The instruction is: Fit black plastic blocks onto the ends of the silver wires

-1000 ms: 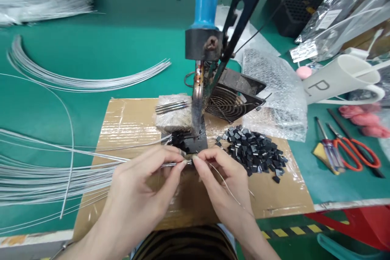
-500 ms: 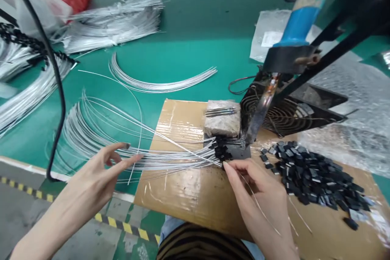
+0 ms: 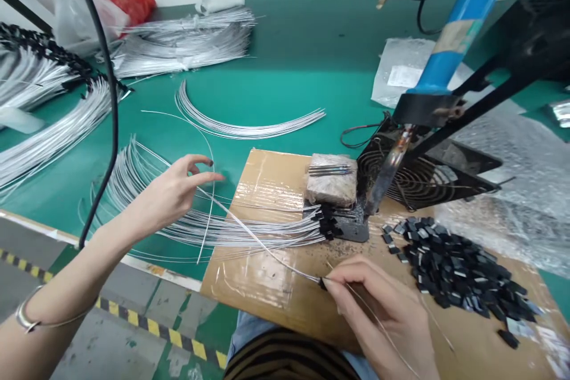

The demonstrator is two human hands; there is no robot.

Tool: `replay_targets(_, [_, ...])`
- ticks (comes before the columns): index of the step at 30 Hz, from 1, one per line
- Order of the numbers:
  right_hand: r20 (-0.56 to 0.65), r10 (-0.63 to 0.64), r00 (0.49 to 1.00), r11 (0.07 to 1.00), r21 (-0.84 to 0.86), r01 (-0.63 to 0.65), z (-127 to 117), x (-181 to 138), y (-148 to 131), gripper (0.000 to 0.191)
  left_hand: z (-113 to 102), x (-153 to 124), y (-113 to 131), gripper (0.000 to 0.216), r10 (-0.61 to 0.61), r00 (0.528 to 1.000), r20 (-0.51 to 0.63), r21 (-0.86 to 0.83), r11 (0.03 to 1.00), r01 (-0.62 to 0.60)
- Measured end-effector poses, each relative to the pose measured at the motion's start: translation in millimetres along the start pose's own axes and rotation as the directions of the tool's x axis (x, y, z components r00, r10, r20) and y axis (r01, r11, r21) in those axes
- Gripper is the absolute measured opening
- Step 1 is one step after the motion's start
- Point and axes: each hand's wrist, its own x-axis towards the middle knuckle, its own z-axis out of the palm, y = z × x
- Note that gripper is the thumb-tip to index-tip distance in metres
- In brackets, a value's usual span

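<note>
My right hand (image 3: 383,309) is pinched on the end of a thin silver wire (image 3: 258,240) over the taped cardboard sheet (image 3: 267,190); a second thin wire trails back under its palm. The held wire runs up and left to my left hand (image 3: 171,193), which pinches it between thumb and fingers above a fan of silver wires (image 3: 146,190) on the green mat. Just beyond my right hand stands the blue-handled soldering iron (image 3: 449,41) in its black stand, its tip over a small black fixture (image 3: 351,227). A pile of small black parts (image 3: 449,264) lies to the right.
Bundles of silver wires (image 3: 187,41) lie at the back left, a curved bunch (image 3: 240,126) mid-table. A black fan (image 3: 423,175) and bubble wrap (image 3: 529,190) sit at the right. A wrapped block (image 3: 332,187) carries spare tips. A black cable (image 3: 107,83) hangs at the left.
My view has swung left. My left hand left the fixture, reached out over the wire fan and lifted one wire. My right hand drew back toward me with the wire's end.
</note>
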Motion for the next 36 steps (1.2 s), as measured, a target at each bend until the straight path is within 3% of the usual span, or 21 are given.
replay_targets(4, [0.020, -0.010, 1.000, 1.000, -0.014, 0.010, 0.4, -0.3, 3.7, 0.015, 8.8, 9.6, -12.0, 0.040, 0.088, 0.995, 0.047, 0.078, 0.993, -0.091])
replay_targets(8, [0.056, -0.032, 0.998, 0.999, 0.006, 0.031, 0.2, -2.1, 3.4, 0.014, 4.0, 17.5, -23.2, 0.039, 0.109, 0.994, 0.025, 0.120, 0.986, -0.112])
replay_targets(13, [0.053, -0.004, 0.999, 1.000, 0.017, 0.003, 0.8, 1.3, 1.4, 0.015, -21.1, 32.2, -31.3, 0.039, -0.068, 0.971, -0.227, 0.140, 0.985, 0.102])
replay_targets(16, [-0.070, 0.065, 0.995, 0.995, -0.072, -0.070, 3.9, 8.3, 2.1, 0.017, -36.6, 44.5, -23.5, 0.045, -0.145, 0.931, -0.335, 0.107, 0.976, 0.191])
replay_targets(18, [-0.165, 0.069, 0.984, 0.981, -0.168, -0.097, 7.2, 13.6, 4.6, 0.016, -37.9, 54.0, -14.4, 0.045, -0.134, 0.934, -0.330, 0.085, 0.982, 0.171])
replay_targets(22, [-0.277, -0.006, 0.961, 0.950, -0.302, -0.081, 13.4, 21.4, 11.8, 0.013, -13.1, 75.1, 1.1, 0.039, -0.066, 0.968, -0.241, 0.042, 0.996, 0.078])
replay_targets(27, [-0.349, -0.023, 0.937, 0.952, -0.292, -0.086, 14.1, 18.5, 13.5, 0.009, 22.1, 93.2, 7.1, 0.035, -0.059, 0.970, -0.237, -0.033, 0.998, 0.053])
replay_targets(36, [-0.422, -0.010, 0.907, 0.956, -0.270, -0.115, -0.1, -4.5, 15.2, 0.011, 26.5, 110.5, 11.8, 0.030, -0.109, 0.947, -0.303, -0.184, 0.981, 0.055])
